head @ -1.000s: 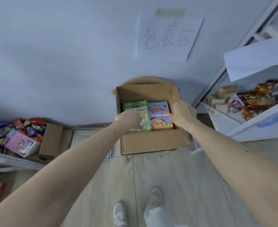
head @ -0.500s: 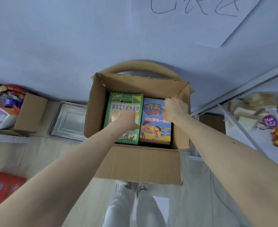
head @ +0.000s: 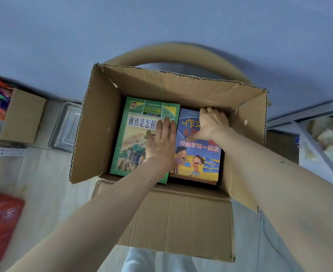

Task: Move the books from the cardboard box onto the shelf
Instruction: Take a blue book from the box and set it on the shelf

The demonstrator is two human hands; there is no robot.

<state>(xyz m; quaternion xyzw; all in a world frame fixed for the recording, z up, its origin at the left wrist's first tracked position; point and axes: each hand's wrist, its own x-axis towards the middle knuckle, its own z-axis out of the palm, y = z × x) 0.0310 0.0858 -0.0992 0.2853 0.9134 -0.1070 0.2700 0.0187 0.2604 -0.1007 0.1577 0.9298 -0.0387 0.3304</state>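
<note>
An open cardboard box [head: 95, 124] stands in front of me on a seat. Two books lie flat inside it, side by side. The green book [head: 134, 134] is on the left and the blue book [head: 199, 160] on the right. My left hand [head: 160, 146] rests flat on the right part of the green book, fingers stretched along the gap between the covers. My right hand [head: 210, 124] is on the far right corner of the blue book, fingers curled over its far edge and thumb pressed on the cover. The white shelf [head: 318, 150] stands to the right.
A metal tray [head: 66, 126] lies left of the box on a low rack. A smaller carton [head: 22, 116] with snack packets stands further left. A red crate [head: 0, 218] is at the lower left. The wall is close behind the box.
My head has come closer and lower over the box. My left hand has flattened on the green book. My right hand has moved from the box's right wall onto the blue book's far corner.
</note>
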